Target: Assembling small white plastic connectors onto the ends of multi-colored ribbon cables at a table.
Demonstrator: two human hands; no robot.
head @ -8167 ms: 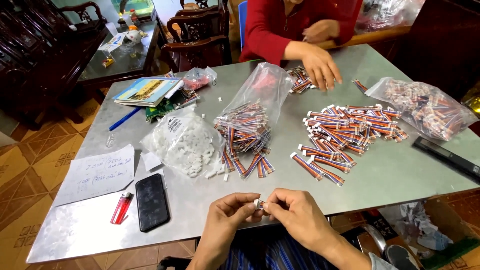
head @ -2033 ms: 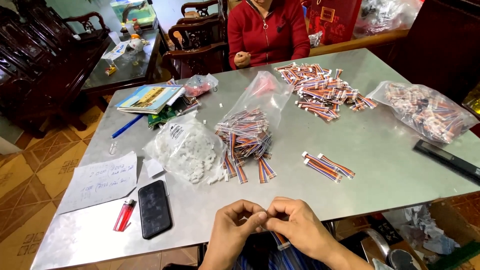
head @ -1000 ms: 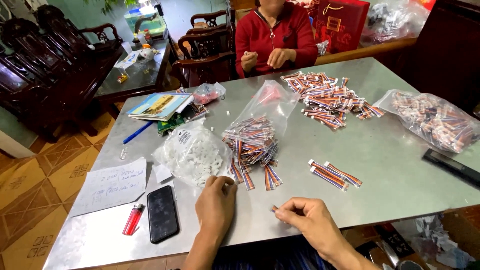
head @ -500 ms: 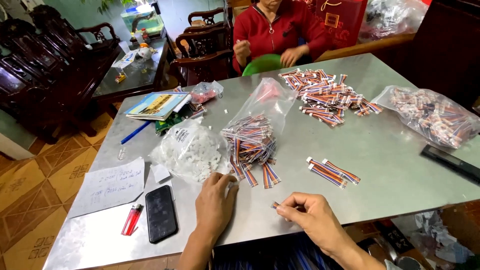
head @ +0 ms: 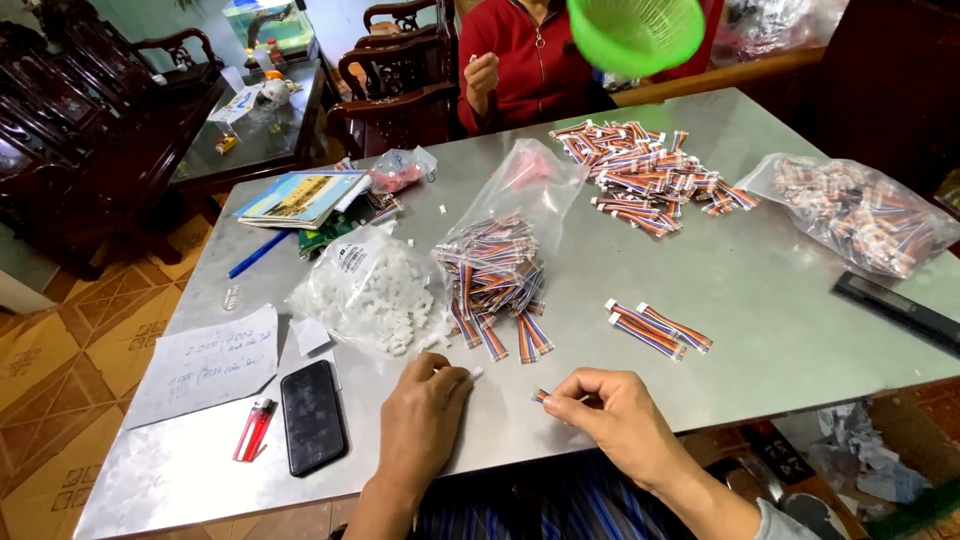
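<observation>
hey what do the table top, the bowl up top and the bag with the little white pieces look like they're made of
Table top: looks like brushed metal, probably stainless steel; grey with soft, dull reflections.
Green bowl: seems moulded plastic; bright even colour, slotted wall like a colander.
Bag of white pieces: thin clear plastic film, crinkled and glossy; the left hand rests beside it.

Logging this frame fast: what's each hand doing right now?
Left hand: closed, pinching a small white connector.
Right hand: closed, pinching a striped wire piece.
</observation>
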